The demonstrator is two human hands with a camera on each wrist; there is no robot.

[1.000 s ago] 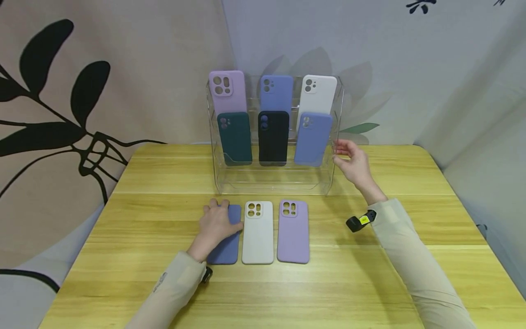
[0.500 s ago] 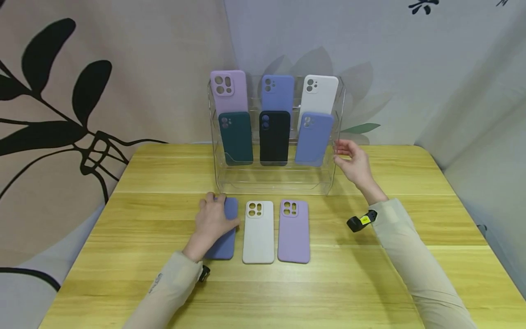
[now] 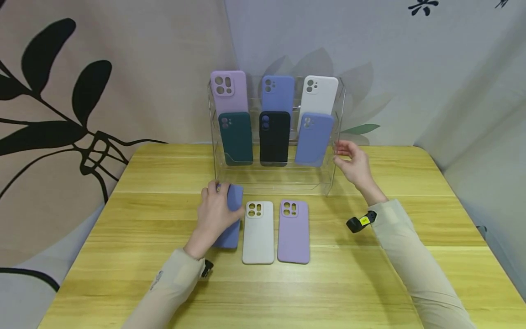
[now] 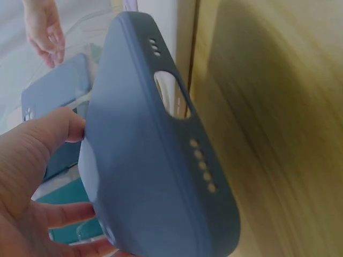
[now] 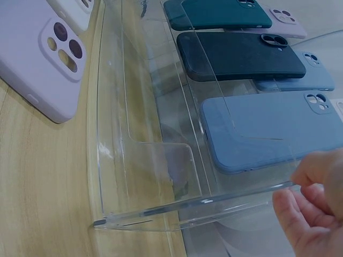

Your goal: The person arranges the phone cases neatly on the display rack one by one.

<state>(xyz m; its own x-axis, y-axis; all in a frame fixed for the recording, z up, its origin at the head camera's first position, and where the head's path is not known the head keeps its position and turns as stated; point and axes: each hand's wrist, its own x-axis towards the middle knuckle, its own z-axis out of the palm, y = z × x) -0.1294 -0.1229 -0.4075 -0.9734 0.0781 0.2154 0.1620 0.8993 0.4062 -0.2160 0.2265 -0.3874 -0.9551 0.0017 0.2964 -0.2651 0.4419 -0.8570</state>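
My left hand [image 3: 215, 210] grips a blue phone case [image 3: 230, 233] by its edges, thumb on one side and fingers on the other. In the left wrist view the case's [image 4: 144, 144] bottom end with its port cutout faces the camera, tilted up over the table. On the table beside it lie a white phone case [image 3: 258, 240] and a lilac phone case [image 3: 293, 240]. My right hand [image 3: 354, 167] pinches the right side edge of a clear tiered display stand [image 3: 271, 187]; in the right wrist view thumb and fingers [image 5: 316, 168] meet at that edge.
The stand's middle tier bears a dark green case [image 3: 235, 139], a black case [image 3: 274, 139] and a light blue case [image 3: 314, 139]. Behind them stand a lilac case [image 3: 228, 93], another blue case [image 3: 277, 91] and a white case [image 3: 318, 96]. A patterned curtain [image 3: 172, 68] hangs behind the wooden table [image 3: 337, 292].
My left hand has taken the blue case from beside the white one, raised it and carried it toward the stand. The right hand stays at the stand's edge.
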